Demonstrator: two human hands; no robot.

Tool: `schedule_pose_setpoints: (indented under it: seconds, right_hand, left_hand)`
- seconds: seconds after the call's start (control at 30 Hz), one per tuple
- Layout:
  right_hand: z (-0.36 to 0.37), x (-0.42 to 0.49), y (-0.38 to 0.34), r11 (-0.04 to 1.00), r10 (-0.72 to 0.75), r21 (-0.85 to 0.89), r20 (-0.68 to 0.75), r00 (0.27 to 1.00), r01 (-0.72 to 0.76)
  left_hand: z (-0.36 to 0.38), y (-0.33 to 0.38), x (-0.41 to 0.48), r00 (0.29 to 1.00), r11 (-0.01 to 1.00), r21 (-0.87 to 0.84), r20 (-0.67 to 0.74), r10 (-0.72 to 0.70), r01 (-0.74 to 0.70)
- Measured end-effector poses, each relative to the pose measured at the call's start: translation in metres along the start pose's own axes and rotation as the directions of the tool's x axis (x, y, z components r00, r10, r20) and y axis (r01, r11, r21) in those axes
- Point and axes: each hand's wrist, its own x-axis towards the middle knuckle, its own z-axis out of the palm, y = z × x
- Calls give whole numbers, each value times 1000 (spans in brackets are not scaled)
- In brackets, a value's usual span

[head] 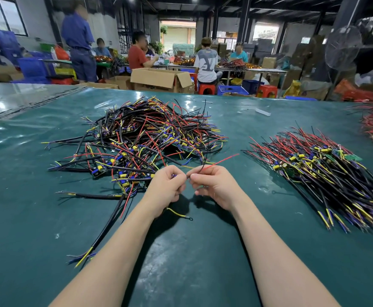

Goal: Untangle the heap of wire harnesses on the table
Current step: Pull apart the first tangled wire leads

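Just in front of the tangled heap (141, 138) on the green bench (203, 251), both hands grasp one harness (200, 170): the left hand (166, 185) grips its bunched end, a yellow wire (176, 212) trailing below the wrist, and the right hand (214, 187) pinches a red wire (223, 159) slanting up to the right. A straightened pile of harnesses (318, 171) lies well apart on the right. Beyond the far edge stands an open cardboard box (159, 79), its contents hidden, with a blue crate (232, 89) nearby.

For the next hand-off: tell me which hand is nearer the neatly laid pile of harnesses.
Right. The right hand is left of the laid pile, bare table between; the left hand lies farther left, at the tangled heap edge.
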Motion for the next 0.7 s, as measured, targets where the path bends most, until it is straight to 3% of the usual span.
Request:
schedule_pose_setpoints:
  seconds: [0.1,0.3,0.43,0.53,0.7]
  right_hand:
    - [6,2,1,999,-33,3,-73,997,33]
    - [8,0,1,989,-116,47,-316,942,138]
    - [11,2,2,979,-176,28,-391,903,203]
    - [11,3,3,974,-171,78,-355,919,212]
    - [8,1,0,964,-122,224,-113,986,144]
  left_hand:
    - [0,0,0,1000,1000,-12,6,3,-3]
    - [8,0,0,999,967,254,41,12,-22]
    - [13,4,0,997,984,167,35,-69,62]
    - [11,6,2,998,986,156,19,-64,60]
    - [7,7,2,997,998,4,59,-56,56]
